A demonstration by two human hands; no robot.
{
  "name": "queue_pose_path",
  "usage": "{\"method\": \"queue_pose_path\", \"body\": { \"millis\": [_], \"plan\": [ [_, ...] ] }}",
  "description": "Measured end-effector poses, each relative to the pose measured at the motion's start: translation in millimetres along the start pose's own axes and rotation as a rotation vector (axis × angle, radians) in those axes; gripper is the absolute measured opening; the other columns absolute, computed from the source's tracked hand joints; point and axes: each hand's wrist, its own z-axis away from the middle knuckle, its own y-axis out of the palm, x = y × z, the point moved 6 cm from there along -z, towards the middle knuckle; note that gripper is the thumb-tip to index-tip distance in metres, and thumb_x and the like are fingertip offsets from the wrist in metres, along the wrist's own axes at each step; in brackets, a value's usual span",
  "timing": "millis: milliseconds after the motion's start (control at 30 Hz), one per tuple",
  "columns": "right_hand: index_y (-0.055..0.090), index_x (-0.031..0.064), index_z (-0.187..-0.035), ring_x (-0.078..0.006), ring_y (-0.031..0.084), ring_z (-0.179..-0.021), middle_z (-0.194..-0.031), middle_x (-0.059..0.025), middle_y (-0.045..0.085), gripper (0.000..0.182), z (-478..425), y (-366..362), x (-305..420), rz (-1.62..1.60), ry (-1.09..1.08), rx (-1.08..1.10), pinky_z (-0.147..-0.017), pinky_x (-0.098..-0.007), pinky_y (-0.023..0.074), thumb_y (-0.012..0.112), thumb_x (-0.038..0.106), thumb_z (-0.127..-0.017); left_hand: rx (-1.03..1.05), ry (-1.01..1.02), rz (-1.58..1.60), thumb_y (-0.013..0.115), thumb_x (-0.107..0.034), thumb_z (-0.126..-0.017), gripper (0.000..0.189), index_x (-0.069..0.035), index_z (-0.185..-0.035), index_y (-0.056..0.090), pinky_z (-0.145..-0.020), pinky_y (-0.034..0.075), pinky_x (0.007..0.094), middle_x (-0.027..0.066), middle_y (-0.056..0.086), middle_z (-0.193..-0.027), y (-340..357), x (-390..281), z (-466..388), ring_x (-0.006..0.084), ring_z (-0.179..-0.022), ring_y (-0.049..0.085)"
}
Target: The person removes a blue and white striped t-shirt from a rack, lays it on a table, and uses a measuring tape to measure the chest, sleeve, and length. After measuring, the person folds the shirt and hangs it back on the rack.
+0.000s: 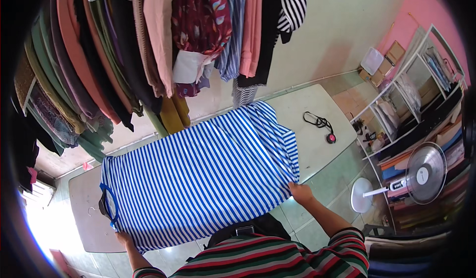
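Note:
A blue-and-white striped garment (200, 170) lies spread lengthwise over a white table, with part hanging over the near edge. Its blue-trimmed neckline (115, 207) points left. There a dark clothes hanger (103, 205) shows in the neck opening, its metal hook out over the tabletop. My left hand (124, 238) grips the fabric near the neck end, at the shoulder. At the opposite end, my right hand (300, 193) pinches the lower near corner. Towards the far right corner the cloth is rumpled and folded over itself.
The white table (319, 103) bears a black cord with a small round case (330, 138) on its right part. Hanging clothes (111, 47) crowd the far side above the table. A standing fan (422, 175) and a shelf rack (405, 81) with folded fabric stand right.

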Motion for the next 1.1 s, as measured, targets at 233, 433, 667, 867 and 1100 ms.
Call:
{"method": "queue_pose_path", "body": {
  "millis": [233,433,667,867,1100],
  "plan": [
    [0.060,0.0107,-0.076,-0.0277,0.058,-0.055,-0.063,-0.0061,0.058,0.023,-10.4,-37.3,-13.1,-0.489,0.157,-0.188,-0.054,-0.0403,0.0471,0.069,0.032,-0.075,-0.082,-0.254,-0.348,0.040,-0.036,-0.092,0.052,-0.011,-0.137,0.034,-0.090,0.041,0.0538,0.0119,0.035,-0.142,-24.7,-32.6,44.8,0.0322,-0.127,0.037],
    [0.054,0.0106,-0.103,-0.0362,0.051,-0.097,-0.103,-0.0152,0.054,0.030,-82.8,-1.9,-71.0,-0.326,0.493,-0.604,-0.077,-0.0434,0.0460,0.067,0.020,-0.077,-0.030,0.345,-0.160,0.048,-0.037,-0.091,0.063,-0.003,-0.141,0.027,-0.109,0.011,0.0583,0.0185,0.022,-0.148,-15.9,-208.1,194.4,0.0339,-0.138,0.018],
    [0.058,0.0022,-0.082,-0.0185,0.057,-0.063,-0.069,-0.0026,0.058,0.007,-49.4,45.3,-147.2,-1.128,0.671,-0.949,-0.060,-0.0287,0.0465,0.061,0.008,-0.083,0.126,0.394,-0.069,0.042,-0.039,-0.092,0.064,-0.010,-0.145,0.023,-0.107,0.006,0.0615,0.0184,0.015,-0.151,1.6,-229.9,259.4,0.0370,-0.139,0.013],
    [0.057,-0.0005,-0.097,-0.0197,0.058,-0.081,-0.098,-0.0108,0.060,0.024,-16.9,49.3,-179.0,-0.941,0.623,-0.661,-0.069,-0.0298,0.0483,0.067,0.014,-0.080,0.132,0.359,-0.143,0.037,-0.039,-0.092,0.062,-0.013,-0.146,0.019,-0.107,0.007,0.0617,0.0163,0.013,-0.152,7.7,-228.6,258.0,0.0361,-0.140,0.012],
    [0.065,0.0021,-0.085,-0.0265,0.060,-0.069,-0.079,-0.0139,0.061,0.014,-75.1,22.8,-165.8,-0.939,0.333,-0.644,-0.062,-0.0335,0.0480,0.071,0.006,-0.072,0.260,0.125,-0.171,0.032,-0.053,-0.092,0.070,-0.018,-0.148,0.011,-0.103,0.004,0.0678,0.0124,0.001,-0.154,13.7,-257.4,269.6,0.0352,-0.141,0.002]
  ]
}}
